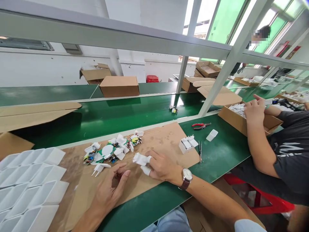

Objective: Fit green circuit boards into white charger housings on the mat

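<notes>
My right hand (160, 166), with a watch on its wrist and white coverings on the fingertips, pinches a small white plastic part (138, 158) above the cardboard sheet (161, 138). To its left, my left hand (112, 187) rests with curled fingers and the thumb apart; nothing shows in it. Just beyond both hands lies a pile of green circuit boards (107, 150) with white plastic pieces and wires. A white plug piece with two pins (99, 168) lies in front of the pile, near my left fingertips.
White open casings (45, 190) stand in rows at left. At right are a white box of parts (187, 144), tweezers (200, 152), red-handled pliers (201, 126) and a clear plastic piece (212, 135). A co-worker's hand (256, 111) is over a carton (233, 120). A metal post (217, 83) rises beyond.
</notes>
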Tool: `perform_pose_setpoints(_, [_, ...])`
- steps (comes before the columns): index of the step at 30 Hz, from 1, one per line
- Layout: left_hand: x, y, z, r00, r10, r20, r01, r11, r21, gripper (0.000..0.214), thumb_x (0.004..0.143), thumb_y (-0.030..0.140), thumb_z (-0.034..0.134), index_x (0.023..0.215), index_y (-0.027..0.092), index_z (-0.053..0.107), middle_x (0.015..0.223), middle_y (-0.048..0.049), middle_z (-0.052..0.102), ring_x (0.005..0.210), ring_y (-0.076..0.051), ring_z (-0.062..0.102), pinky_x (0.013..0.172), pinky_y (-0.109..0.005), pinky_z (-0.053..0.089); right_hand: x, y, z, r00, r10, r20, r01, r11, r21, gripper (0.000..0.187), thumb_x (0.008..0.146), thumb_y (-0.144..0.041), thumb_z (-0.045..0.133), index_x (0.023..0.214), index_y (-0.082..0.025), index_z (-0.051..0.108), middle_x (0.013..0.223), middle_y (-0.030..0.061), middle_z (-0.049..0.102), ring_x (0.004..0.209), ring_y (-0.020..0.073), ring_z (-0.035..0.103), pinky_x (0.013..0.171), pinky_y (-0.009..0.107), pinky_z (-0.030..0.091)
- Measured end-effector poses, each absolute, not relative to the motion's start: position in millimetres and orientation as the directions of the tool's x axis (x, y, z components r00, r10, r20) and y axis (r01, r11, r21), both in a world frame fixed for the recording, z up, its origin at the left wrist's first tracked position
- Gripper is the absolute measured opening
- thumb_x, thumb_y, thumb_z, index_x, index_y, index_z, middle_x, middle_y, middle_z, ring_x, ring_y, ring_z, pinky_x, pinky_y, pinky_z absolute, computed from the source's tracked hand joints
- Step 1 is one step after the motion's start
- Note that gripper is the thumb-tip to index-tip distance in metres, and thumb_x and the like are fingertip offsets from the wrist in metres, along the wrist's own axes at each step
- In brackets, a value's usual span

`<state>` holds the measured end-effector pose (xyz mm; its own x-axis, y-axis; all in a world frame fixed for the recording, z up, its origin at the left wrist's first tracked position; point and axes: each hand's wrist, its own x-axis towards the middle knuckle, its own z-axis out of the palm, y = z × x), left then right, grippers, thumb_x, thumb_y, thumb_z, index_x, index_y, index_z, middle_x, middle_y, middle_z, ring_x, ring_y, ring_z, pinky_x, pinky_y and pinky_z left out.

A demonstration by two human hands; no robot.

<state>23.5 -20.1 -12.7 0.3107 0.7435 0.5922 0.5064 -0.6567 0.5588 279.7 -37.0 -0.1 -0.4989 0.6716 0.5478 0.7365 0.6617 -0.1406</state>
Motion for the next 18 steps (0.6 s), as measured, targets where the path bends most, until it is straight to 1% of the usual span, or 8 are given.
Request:
perform_pose_setpoints(3, [28.1, -26.3, -5.3, 0.369, 0.658, 0.657, 0.492, -0.738, 0.463, 0.030, 0.105, 0.047, 0.060, 0.121, 0.022, 0.067, 0.079, 0.0013, 0.077, 0.062, -0.014, 0.074, 0.061, -0.020, 0.061, 310.1, -57.8, 11.4, -0.326, 0.700, 0.636, 0.828, 0.535, -0.164, 0.006, 0.103, -0.023, 0.058, 0.108, -0.021, 0.056, 0.109, 0.0132, 0.069, 0.096, 0.0260, 0.068, 0.074, 0.039, 0.059])
perform_pose_setpoints(5, [33.4, -31.3, 0.7, 0.395, 0.604, 0.692, 0.458, -0.783, 0.421, 0.026, 0.107, 0.044, 0.058, 0.119, 0.022, 0.067, 0.078, 0.0016, 0.077, 0.060, -0.013, 0.074, 0.058, -0.018, 0.060, 331.4, -73.8, 15.7, -0.226, 0.677, 0.701, 0.871, 0.463, -0.166, 0.010, 0.102, -0.017, 0.060, 0.110, -0.022, 0.055, 0.112, 0.0129, 0.069, 0.100, 0.0260, 0.069, 0.078, 0.040, 0.060])
perform_pose_setpoints(9, [41.4, -37.7, 9.6, 0.431, 0.526, 0.733, 0.397, -0.840, 0.370, 0.021, 0.109, 0.039, 0.056, 0.114, 0.021, 0.066, 0.082, 0.0004, 0.079, 0.059, -0.012, 0.074, 0.058, -0.017, 0.058, 363.6, -98.2, 9.3, -0.133, 0.618, 0.775, 0.947, 0.310, -0.085, 0.018, 0.099, -0.013, 0.064, 0.097, -0.024, 0.051, 0.112, 0.0120, 0.068, 0.099, 0.0260, 0.069, 0.074, 0.040, 0.058])
perform_pose_setpoints(12, [42.0, -38.3, 10.5, 0.446, 0.488, 0.750, 0.372, -0.864, 0.340, 0.015, 0.108, 0.033, 0.058, 0.110, 0.021, 0.067, 0.086, -0.0009, 0.081, 0.063, -0.013, 0.075, 0.062, -0.018, 0.059, 376.4, -107.9, -2.7, -0.135, 0.656, 0.743, 0.977, 0.214, -0.012, 0.025, 0.090, -0.005, 0.063, 0.087, -0.024, 0.047, 0.111, 0.0129, 0.067, 0.095, 0.0282, 0.067, 0.071, 0.041, 0.055])
perform_pose_setpoints(13, [41.4, -38.1, 10.0, 0.451, 0.482, 0.751, 0.366, -0.867, 0.337, 0.013, 0.108, 0.031, 0.058, 0.110, 0.022, 0.067, 0.087, -0.0014, 0.081, 0.064, -0.013, 0.075, 0.062, -0.019, 0.059, 379.0, -109.8, -5.6, -0.131, 0.678, 0.724, 0.982, 0.190, 0.000, 0.027, 0.085, -0.001, 0.063, 0.086, -0.023, 0.048, 0.112, 0.0136, 0.067, 0.098, 0.0298, 0.066, 0.073, 0.043, 0.056])
perform_pose_setpoints(15, [39.9, -37.7, 8.8, 0.458, 0.481, 0.747, 0.352, -0.870, 0.345, 0.011, 0.107, 0.027, 0.058, 0.110, 0.022, 0.068, 0.088, -0.0020, 0.081, 0.063, -0.014, 0.075, 0.059, -0.020, 0.058, 382.5, -111.4, -8.0, -0.097, 0.717, 0.690, 0.991, 0.136, -0.002, 0.030, 0.078, 0.004, 0.063, 0.086, -0.022, 0.050, 0.120, 0.0157, 0.064, 0.112, 0.0352, 0.063, 0.084, 0.050, 0.056])
perform_pose_setpoints(16, [39.1, -37.7, 8.2, 0.460, 0.483, 0.745, 0.346, -0.870, 0.350, 0.011, 0.106, 0.026, 0.059, 0.111, 0.023, 0.068, 0.088, -0.0018, 0.081, 0.062, -0.014, 0.074, 0.057, -0.020, 0.057, 383.7, -111.1, -7.5, -0.073, 0.726, 0.683, 0.994, 0.110, -0.011, 0.030, 0.077, 0.005, 0.064, 0.087, -0.022, 0.052, 0.126, 0.0167, 0.062, 0.121, 0.0380, 0.059, 0.093, 0.055, 0.055])
perform_pose_setpoints(18, [38.0, -38.0, 7.4, 0.460, 0.484, 0.744, 0.337, -0.871, 0.358, 0.010, 0.105, 0.024, 0.060, 0.110, 0.024, 0.069, 0.088, -0.0009, 0.081, 0.062, -0.014, 0.074, 0.058, -0.021, 0.058, 385.1, -108.5, -4.8, -0.031, 0.722, 0.691, 0.997, 0.075, -0.033, 0.029, 0.079, 0.001, 0.068, 0.092, -0.021, 0.055, 0.134, 0.0176, 0.058, 0.134, 0.0408, 0.050, 0.108, 0.067, 0.046])
